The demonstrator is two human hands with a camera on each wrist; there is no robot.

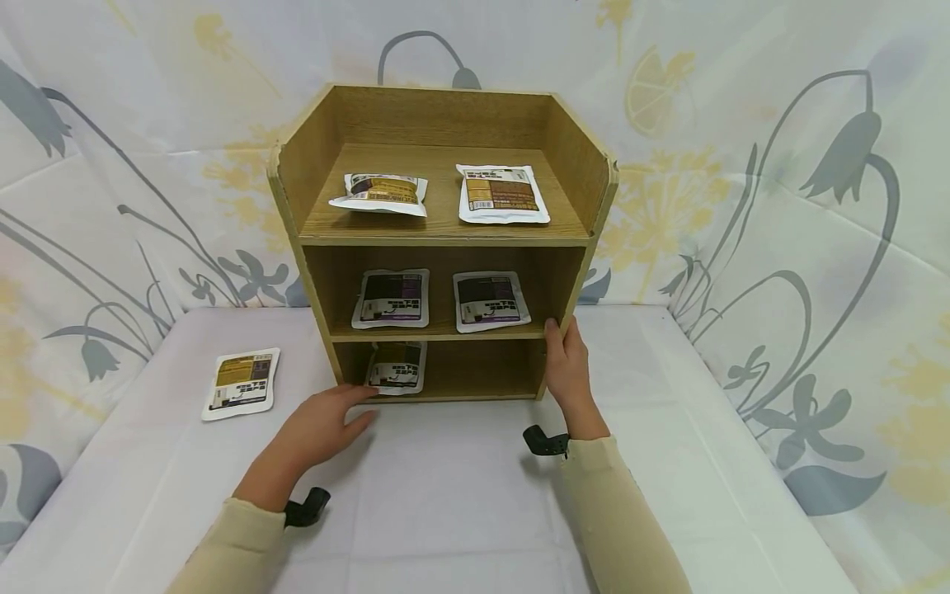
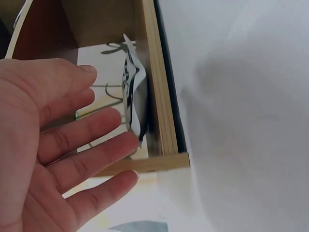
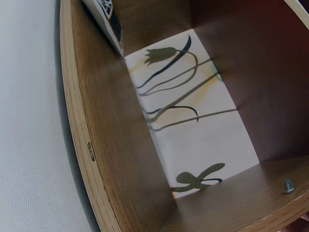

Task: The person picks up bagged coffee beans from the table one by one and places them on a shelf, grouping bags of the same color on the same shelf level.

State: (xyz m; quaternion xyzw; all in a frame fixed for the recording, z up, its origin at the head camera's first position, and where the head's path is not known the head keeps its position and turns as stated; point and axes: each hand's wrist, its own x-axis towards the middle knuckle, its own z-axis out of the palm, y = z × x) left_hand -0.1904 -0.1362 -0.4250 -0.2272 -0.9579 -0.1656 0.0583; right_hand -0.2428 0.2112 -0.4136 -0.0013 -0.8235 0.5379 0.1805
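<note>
A small wooden shelf unit (image 1: 445,241) stands on the white table. My left hand (image 1: 322,425) is at its lower left corner, fingers spread, fingertips right at a white packet (image 1: 397,369) with a gold and black label on the bottom shelf. In the left wrist view this packet (image 2: 134,92) lies on the bottom board beyond the outstretched fingers (image 2: 91,159). My right hand (image 1: 570,371) holds the unit's right side panel near the bottom compartment. Only a bit of that hand shows in the right wrist view.
Two dark-labelled packets (image 1: 393,299) lie on the middle shelf, and two brown-and-gold ones (image 1: 503,195) on top. Left of the unit, another packet (image 1: 242,384) lies on the table (image 1: 445,511). A metal peg (image 3: 288,186) juts from the inner side wall. Floral cloth (image 1: 742,206) hangs behind.
</note>
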